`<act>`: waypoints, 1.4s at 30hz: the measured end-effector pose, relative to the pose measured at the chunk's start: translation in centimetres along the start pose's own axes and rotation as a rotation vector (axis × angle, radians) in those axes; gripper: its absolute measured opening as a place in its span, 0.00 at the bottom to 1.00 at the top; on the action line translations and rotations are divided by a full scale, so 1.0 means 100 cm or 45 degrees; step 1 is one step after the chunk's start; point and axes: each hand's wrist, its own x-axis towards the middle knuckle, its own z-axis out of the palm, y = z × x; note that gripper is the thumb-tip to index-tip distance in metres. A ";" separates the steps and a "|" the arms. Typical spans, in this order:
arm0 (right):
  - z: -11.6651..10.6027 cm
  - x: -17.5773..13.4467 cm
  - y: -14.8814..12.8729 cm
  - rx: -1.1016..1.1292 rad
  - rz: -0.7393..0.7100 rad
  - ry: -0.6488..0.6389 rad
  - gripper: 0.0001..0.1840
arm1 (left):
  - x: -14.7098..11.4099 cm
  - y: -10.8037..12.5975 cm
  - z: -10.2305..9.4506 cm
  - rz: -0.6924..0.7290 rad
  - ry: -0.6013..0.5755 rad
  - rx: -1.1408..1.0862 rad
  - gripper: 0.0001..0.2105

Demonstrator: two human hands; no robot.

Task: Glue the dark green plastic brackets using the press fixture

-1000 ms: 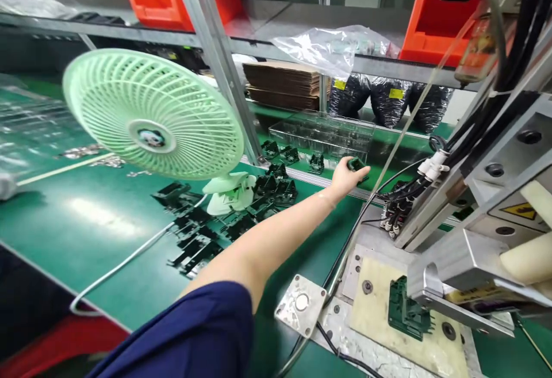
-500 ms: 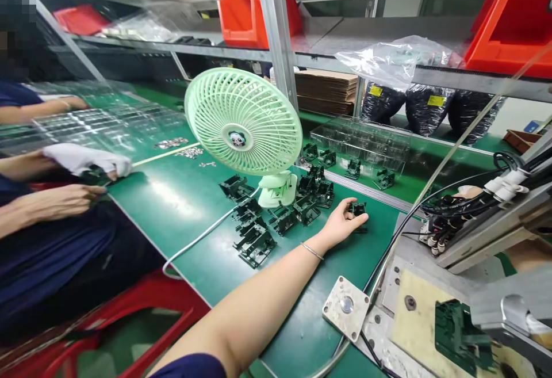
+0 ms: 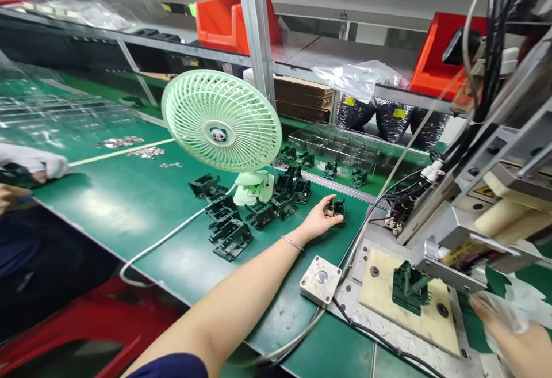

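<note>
Left fingers [image 3: 334, 220] — nearer now, around green part [image 3: 338, 206]

"Where's the camera?"
"On the wearer's head (the only view), looking forward and down across the green bench [image 3: 146, 208]."
"How near?"
"Close to the right hand [image 3: 511, 329]; the left hand [image 3: 319, 220] is farther out, the shelf [image 3: 297, 51] beyond."

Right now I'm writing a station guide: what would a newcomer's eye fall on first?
Likely the pale green fan, left of centre on the green table, with a panda picture on its front. Next, the bright red bins on the shelf behind; then the left hand, right of centre, holding a dark green part.
</note>
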 end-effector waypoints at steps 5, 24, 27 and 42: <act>0.015 -0.014 -0.004 0.066 -0.083 -0.033 0.34 | -0.002 0.003 -0.001 0.012 0.011 0.070 0.43; 0.019 0.000 0.014 -0.050 -0.139 -0.198 0.36 | -0.003 0.011 -0.004 0.033 -0.007 0.024 0.42; 0.019 0.001 0.015 -0.065 -0.156 -0.185 0.36 | -0.003 0.010 -0.005 0.038 -0.011 0.015 0.41; 0.008 -0.013 -0.027 -0.050 -0.062 -0.243 0.35 | -0.001 0.006 -0.006 0.052 -0.062 -0.016 0.40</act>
